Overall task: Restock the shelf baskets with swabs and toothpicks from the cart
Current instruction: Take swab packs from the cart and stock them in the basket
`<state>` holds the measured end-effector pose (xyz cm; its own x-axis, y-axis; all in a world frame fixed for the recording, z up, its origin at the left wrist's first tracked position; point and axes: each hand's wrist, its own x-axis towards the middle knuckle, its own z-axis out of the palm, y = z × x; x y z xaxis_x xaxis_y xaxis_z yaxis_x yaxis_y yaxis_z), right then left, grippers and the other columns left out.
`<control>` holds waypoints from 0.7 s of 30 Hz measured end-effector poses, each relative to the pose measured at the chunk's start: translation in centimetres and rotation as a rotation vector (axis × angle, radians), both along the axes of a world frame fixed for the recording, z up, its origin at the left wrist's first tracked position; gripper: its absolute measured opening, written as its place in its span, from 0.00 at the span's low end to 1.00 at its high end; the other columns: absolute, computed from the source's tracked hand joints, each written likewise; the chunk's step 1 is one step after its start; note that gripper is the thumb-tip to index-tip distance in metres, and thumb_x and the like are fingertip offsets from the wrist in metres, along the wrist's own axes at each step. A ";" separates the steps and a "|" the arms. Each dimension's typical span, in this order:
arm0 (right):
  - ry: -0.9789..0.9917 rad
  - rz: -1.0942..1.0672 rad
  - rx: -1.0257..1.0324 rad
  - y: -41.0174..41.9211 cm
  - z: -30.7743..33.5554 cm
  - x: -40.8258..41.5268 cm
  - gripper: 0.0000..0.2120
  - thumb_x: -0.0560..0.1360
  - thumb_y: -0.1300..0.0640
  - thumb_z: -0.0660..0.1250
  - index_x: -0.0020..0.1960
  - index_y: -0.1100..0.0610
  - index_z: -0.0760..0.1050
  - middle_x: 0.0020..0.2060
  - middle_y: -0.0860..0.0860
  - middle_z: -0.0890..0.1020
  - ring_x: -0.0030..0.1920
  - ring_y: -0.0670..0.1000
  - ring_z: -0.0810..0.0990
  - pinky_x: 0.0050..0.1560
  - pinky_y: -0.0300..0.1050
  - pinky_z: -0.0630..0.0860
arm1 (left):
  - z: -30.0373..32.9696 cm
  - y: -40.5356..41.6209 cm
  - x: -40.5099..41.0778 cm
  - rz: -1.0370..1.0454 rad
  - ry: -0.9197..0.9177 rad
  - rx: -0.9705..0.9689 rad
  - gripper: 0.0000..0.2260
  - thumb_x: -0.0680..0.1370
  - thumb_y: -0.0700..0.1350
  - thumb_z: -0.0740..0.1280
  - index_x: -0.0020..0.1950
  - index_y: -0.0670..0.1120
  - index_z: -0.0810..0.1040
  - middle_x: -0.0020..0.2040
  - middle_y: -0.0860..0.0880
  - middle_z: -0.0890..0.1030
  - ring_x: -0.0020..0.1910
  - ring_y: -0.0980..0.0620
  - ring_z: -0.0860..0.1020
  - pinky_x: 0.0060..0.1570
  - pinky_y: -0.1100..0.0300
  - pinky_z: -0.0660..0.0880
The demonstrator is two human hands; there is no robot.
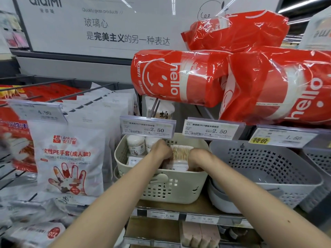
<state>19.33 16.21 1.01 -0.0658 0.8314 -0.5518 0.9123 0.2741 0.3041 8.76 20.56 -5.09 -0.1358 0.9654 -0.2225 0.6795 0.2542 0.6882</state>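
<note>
A: Start at the left. What hangs there?

B: Glove packs (69, 158) on wire pegs, white bags printed with a painted hand, a price tag above them at 11 o'clock.

A: And the task's thing?

B: The beige basket (161, 187) stands on the shelf (197, 207), just right of the gloves. Round swab tubs (135, 144) sit in its back left corner, at 10 o'clock from the basket's middle. A flat pack of cotton swabs (181, 152) lies in the middle.

A: The hands?

B: Both reach inside the basket. The left hand (162, 149) is at 9 o'clock of the swab pack, fingers curled down against its edge. The right hand (198, 158) is at 3 o'clock of it, fingers dipping below the rim; I cannot tell whether either one truly clasps the pack.

A: Further right?

B: A grey basket (265, 169), touching or nearly touching the beige one. Above, at 12 o'clock, red "hello" bags (179, 77) are piled, with 2.50 price tags (211, 130) beneath them.
</note>
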 end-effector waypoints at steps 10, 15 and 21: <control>0.341 -0.106 0.279 -0.4 -1.3 1.1 0.13 0.78 0.58 0.63 0.59 0.63 0.75 0.48 0.55 0.78 0.45 0.53 0.76 0.44 0.42 0.73 | 2.3 -1.5 -0.4 -0.179 0.175 0.007 0.11 0.76 0.33 0.61 0.33 0.42 0.69 0.34 0.44 0.74 0.31 0.50 0.72 0.28 0.62 0.68; 0.673 0.015 0.584 -3.9 -1.7 1.3 0.13 0.78 0.54 0.61 0.61 0.58 0.73 0.55 0.55 0.78 0.55 0.55 0.76 0.52 0.47 0.74 | 4.0 -6.0 -3.7 -0.317 0.218 0.273 0.07 0.77 0.40 0.61 0.47 0.40 0.78 0.48 0.43 0.81 0.48 0.45 0.78 0.49 0.53 0.76; 0.931 0.325 0.898 -9.3 -5.9 0.1 0.16 0.77 0.53 0.60 0.63 0.56 0.73 0.60 0.51 0.77 0.63 0.50 0.73 0.65 0.50 0.69 | 2.8 -15.1 -9.9 -0.355 0.399 0.622 0.17 0.79 0.47 0.60 0.68 0.48 0.72 0.62 0.52 0.76 0.60 0.54 0.74 0.58 0.57 0.72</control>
<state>19.42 6.95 -4.87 -0.3800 0.7553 0.5339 0.8088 0.5514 -0.2043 -1.10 5.47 -2.25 0.2458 0.8966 0.3684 0.8712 -0.3709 0.3215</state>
